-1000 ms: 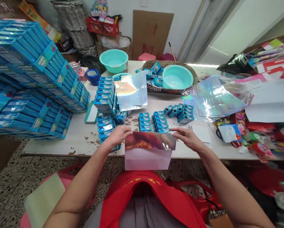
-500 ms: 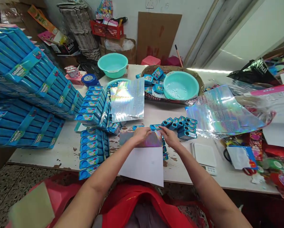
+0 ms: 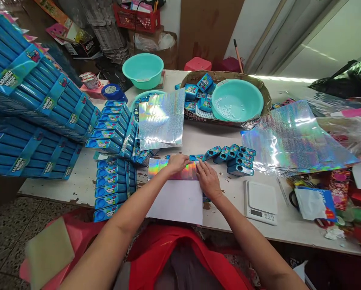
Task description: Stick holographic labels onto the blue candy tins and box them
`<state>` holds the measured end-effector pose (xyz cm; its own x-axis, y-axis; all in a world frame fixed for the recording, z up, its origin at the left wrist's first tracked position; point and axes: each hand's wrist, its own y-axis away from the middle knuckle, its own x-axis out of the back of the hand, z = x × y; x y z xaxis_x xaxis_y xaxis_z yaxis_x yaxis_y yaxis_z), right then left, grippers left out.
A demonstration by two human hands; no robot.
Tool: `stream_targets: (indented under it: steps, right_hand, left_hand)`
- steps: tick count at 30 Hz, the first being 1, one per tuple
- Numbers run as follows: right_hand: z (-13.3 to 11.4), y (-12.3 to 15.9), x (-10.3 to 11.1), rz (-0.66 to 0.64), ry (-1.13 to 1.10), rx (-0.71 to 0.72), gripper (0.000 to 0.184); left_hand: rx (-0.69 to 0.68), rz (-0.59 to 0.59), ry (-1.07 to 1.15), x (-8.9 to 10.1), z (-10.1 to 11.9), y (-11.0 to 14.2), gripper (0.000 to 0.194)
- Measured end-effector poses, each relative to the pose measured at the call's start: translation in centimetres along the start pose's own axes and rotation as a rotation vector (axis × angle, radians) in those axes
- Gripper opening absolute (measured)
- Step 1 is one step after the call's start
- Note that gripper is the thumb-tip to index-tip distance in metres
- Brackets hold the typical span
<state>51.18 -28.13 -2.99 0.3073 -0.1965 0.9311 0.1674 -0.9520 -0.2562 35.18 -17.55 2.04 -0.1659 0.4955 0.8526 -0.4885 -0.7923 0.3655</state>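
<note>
In front of me lies a white sheet (image 3: 176,205) with a shiny holographic band (image 3: 159,167) along its far side; whether the two are one piece I cannot tell. My left hand (image 3: 178,164) is closed at the far edge of the band, fingertips pinched together. Lying flatter, my right hand (image 3: 210,180) has its fingers stretched out over the band's right end. Just past the fingertips is a small blue box (image 3: 197,157). Several more blue boxes (image 3: 224,153) stand in a row to the right, and some show partly under the sheet.
Blue boxes (image 3: 110,133) stand in stacks on the left, beside larger display packs (image 3: 47,96). Holographic sheets (image 3: 162,121) lie behind my hands, and more sheets (image 3: 289,137) on the right. A teal basin (image 3: 237,98) sits in a carton. A white scale (image 3: 260,197) is at right.
My right hand has gone from gripping the band's far edge to lying flat with fingers spread. My left hand stays at the edge. The camera view has shifted slightly.
</note>
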Motion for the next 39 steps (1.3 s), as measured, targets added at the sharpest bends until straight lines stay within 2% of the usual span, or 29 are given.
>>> stream_targets:
  steps: [4,9,11,14,15,17,19,20,22,26,31,34,36,39]
  right_hand:
    - [-0.1,-0.1,2.3,0.026,-0.017,0.008,0.025]
    - [-0.6,-0.7,7.9,0.052,-0.073,-0.017,0.023]
    - [-1.1,-1.1,9.8,0.076,-0.181,-0.063,0.022]
    - [-2.3,-1.5,11.6,0.077,-0.35,-0.162,0.021]
    - [-2.9,-1.6,11.9,0.071,-0.396,-0.193,0.021]
    - [-4.3,-1.6,12.2,0.065,-0.476,-0.241,0.022]
    - [-6.0,-1.4,11.9,0.08,-0.551,-0.286,0.025]
    - [-7.0,-1.2,11.5,0.093,-0.588,-0.312,0.026]
    - [-9.3,-0.8,10.4,0.106,-0.667,-0.382,0.027]
    - [-15.8,-0.1,7.3,0.002,-0.901,-0.466,0.025]
    - [-25.8,0.9,4.2,-0.227,-1.158,-0.461,0.018]
    - [-30.0,1.8,2.5,-0.311,-1.161,-0.454,0.017]
    - [-31.6,2.2,1.4,-0.267,-1.049,-0.395,0.015]
    - [-32.6,2.6,0.2,-0.174,-0.853,-0.305,0.016]
  left_hand:
    - [0.015,0.037,-0.031,-0.8,0.3,-0.5,0.033]
    - [0.012,0.075,-0.05,-2.3,0.8,-1.1,0.031]
    - [0.012,0.164,-0.01,-2.2,0.9,-0.6,0.03]
    - [-0.035,0.376,0.269,-1.4,1.1,1.8,0.03]
    - [-0.08,0.393,0.439,-1.0,1.2,2.9,0.031]
    - [-0.171,0.297,0.812,-0.4,1.5,5.6,0.035]
    - [-0.197,0.164,1.121,-0.2,1.6,8.5,0.035]
    - [-0.17,0.138,1.223,-0.2,1.4,10.1,0.031]
    - [-0.078,0.159,1.3,-0.1,0.6,13.4,0.022]
    - [0.127,0.225,1.104,1.1,-3.4,21.1,0.019]
    - [0.316,0.297,0.94,2.4,-10.4,30.5,0.021]
    - [0.383,0.28,0.857,2.1,-14.2,33.6,0.022]
    - [0.375,0.238,0.807,1.7,-15.9,34.4,0.019]
    - [0.34,0.208,0.745,1.2,-17.4,34.2,0.016]
